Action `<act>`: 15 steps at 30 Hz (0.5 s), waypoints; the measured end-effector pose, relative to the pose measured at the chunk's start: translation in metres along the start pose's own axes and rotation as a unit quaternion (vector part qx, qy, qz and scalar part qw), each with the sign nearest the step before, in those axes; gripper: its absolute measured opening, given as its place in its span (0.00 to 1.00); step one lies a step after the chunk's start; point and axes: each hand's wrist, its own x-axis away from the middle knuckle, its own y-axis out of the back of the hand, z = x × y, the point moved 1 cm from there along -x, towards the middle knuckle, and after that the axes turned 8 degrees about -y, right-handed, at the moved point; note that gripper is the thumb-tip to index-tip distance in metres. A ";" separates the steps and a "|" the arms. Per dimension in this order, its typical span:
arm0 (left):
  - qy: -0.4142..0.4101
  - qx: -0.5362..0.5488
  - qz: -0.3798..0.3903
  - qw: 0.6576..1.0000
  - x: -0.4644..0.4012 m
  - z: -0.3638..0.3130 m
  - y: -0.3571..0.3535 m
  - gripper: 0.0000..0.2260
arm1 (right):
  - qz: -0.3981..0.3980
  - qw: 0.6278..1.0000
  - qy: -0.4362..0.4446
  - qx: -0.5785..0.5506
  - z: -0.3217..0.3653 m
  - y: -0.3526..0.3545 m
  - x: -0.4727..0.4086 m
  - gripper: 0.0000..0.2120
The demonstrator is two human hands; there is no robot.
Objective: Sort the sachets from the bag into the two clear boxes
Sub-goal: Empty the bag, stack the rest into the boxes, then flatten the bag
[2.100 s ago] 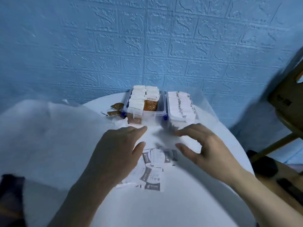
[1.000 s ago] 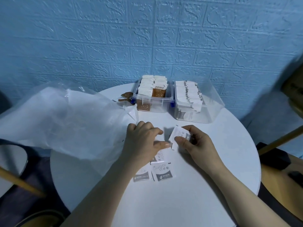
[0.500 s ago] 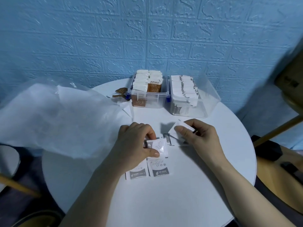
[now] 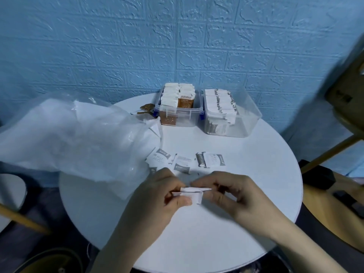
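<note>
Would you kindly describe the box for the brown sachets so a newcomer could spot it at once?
Look to the far edge of the round white table, against the blue wall, where two clear boxes stand side by side. It is the left box: smaller, with blue latches and a brown sachet standing at its front, whereas the right box holds only white ones.

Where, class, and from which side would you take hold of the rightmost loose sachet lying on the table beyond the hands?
Probably from above. The rightmost loose sachet lies flat on the white round table, overlapping another sachet at its left end, so nothing slips under it there. Its right, dark-banded end lies free: pinch that short edge with thumb and finger, lift it slightly, then grip.
</note>
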 end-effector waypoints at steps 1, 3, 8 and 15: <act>-0.003 -0.010 -0.004 1.000 0.004 0.000 0.001 0.08 | -0.001 0.999 -0.009 -0.032 -0.002 0.004 -0.003 0.09; -0.013 -0.020 -0.009 1.000 0.008 -0.002 0.003 0.12 | -0.059 0.998 -0.010 -0.024 -0.010 0.016 -0.015 0.07; -0.026 -0.022 0.007 0.999 0.015 -0.007 -0.005 0.10 | -0.126 0.987 -0.059 0.082 -0.041 0.036 -0.052 0.02; 0.035 0.073 -0.042 0.996 0.024 -0.001 -0.009 0.08 | -0.063 0.972 -0.111 0.200 -0.060 0.050 -0.068 0.17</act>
